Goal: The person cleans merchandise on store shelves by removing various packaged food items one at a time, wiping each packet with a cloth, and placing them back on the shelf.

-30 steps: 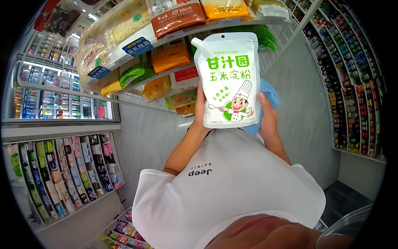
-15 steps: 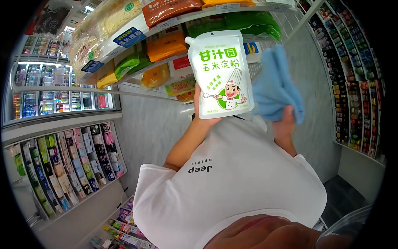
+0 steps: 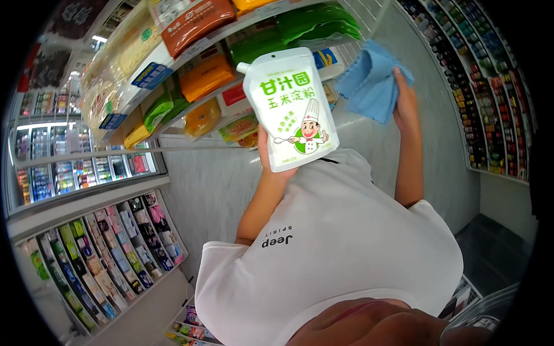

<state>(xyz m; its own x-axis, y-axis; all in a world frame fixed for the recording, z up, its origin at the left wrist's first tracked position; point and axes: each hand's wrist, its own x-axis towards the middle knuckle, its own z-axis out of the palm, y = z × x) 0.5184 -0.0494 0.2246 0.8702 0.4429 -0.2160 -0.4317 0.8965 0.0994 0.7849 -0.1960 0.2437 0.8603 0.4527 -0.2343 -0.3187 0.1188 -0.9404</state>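
Note:
A white spouted pouch of corn starch [image 3: 291, 109], with green lettering and a cartoon chef, is held up in front of my chest, its printed face toward me. My left hand [image 3: 265, 153] grips it from behind near the lower left edge; most of the fingers are hidden by the pouch. On the other side, my right hand [image 3: 405, 104] pinches a light blue cloth [image 3: 372, 83] by its right edge. The cloth hangs spread out, apart from the pouch.
Just beyond the pouch stands a shelf rack with several bagged foods, such as an orange packet [image 3: 206, 78] and a green bag [image 3: 317, 26]. Racks of small packets [image 3: 109, 248] line the left. Shelves of bottles and jars [image 3: 485, 86] run along the right.
My right hand has moved up and outward with the cloth, which was bunched near the pouch and now hangs spread. The pouch has shifted slightly left and tilted a little.

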